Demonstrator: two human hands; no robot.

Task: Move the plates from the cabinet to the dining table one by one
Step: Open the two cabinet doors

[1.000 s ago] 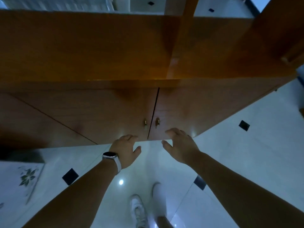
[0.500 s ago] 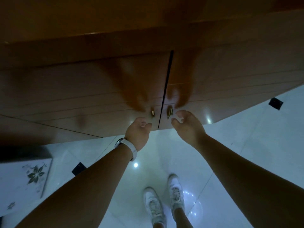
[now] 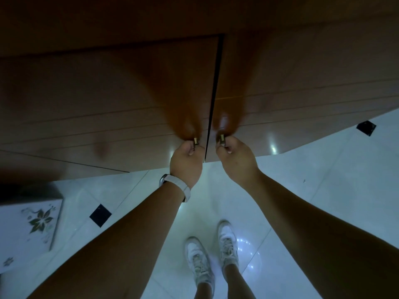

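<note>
Left hand (image 3: 186,161): fingers curled, pinching left knob (image 3: 195,140).
Right hand (image 3: 235,162): pinching right knob (image 3: 221,138); fingertips partly hidden.
Cabinet (image 3: 108,100): both doors closed, top cut off.
Plates: out of sight; cabinet inside hidden by doors.

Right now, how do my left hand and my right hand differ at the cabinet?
The left hand has a white-strapped watch at its wrist, while the right hand has a bare wrist. The left hand holds the left door's knob, and the right hand holds the right door's knob. Shared: each pinches a small brass knob, and the cabinet still looks shut.
</note>
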